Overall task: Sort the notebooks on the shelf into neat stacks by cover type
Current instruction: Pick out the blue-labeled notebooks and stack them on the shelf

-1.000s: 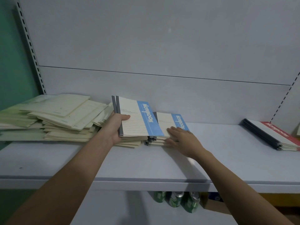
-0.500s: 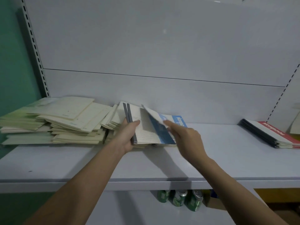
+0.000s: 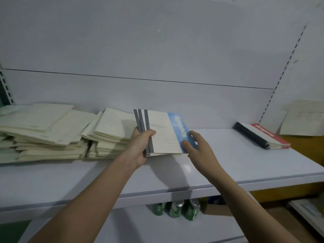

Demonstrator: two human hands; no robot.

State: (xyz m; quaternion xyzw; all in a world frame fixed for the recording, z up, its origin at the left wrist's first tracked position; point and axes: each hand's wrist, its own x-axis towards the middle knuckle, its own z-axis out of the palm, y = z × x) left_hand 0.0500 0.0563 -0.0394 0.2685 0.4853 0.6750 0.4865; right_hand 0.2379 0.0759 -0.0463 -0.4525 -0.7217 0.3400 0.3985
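Notebooks with blue-banded covers and grey spines (image 3: 162, 133), previously split between shelf and grip, now sit gathered in the left hand (image 3: 140, 146); right hand (image 3: 196, 146), fingers spread, steadies their three o'clock edge above the white shelf (image 3: 228, 163), so the blue stack looks ready for placing

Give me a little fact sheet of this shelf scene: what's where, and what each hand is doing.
left hand: grips the spine edge of the blue-banded notebooks, thumb on top
right hand: fingers spread, touching the blue edge of the same bundle
bundle: several grey spines fanned out, lifted at a tilt above the shelf
cream notebooks: loose, untidy piles at the shelf's left
red-banded notebooks: neat stack at the right
green cans: on the level below
cream sheets: at far right, leaning; detail blurred
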